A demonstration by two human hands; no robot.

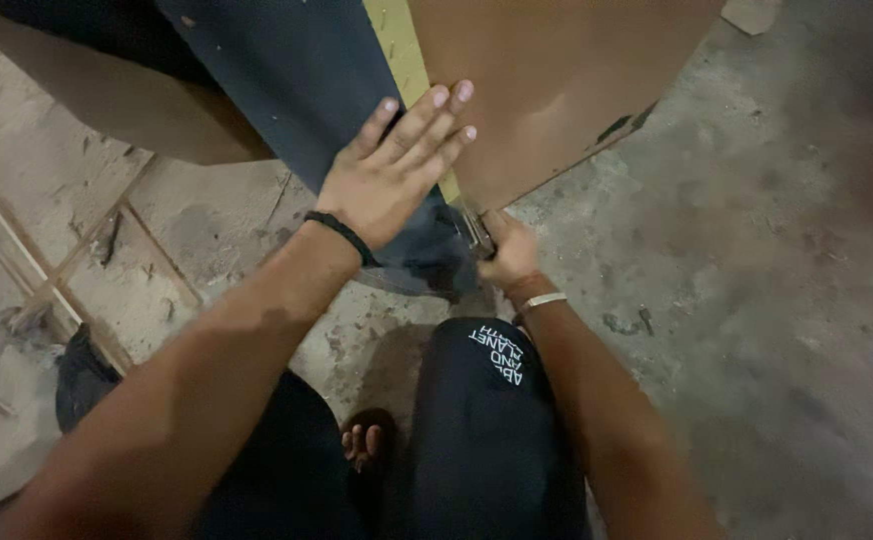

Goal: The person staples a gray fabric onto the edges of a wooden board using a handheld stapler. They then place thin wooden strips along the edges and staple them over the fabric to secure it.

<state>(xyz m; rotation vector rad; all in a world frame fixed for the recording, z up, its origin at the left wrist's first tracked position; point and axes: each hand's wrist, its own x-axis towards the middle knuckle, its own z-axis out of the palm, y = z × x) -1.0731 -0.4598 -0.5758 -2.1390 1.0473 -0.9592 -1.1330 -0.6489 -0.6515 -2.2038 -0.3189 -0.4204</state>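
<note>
A dark sheet (287,70) lies over the brown board (557,80), which stands on the concrete floor (757,300). The left hand (387,175) lies flat with fingers spread, pressing the sheet's edge and the yellow strip (402,50) against the board. Just right of it, at the board's lower edge, the right hand (510,255) is closed around a small metal tool (477,230).

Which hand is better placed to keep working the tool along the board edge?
Probably the right hand: it already grips the small metal tool at the brown board's edge. The left hand lies flat, open, across the dark sheet and board.
</note>
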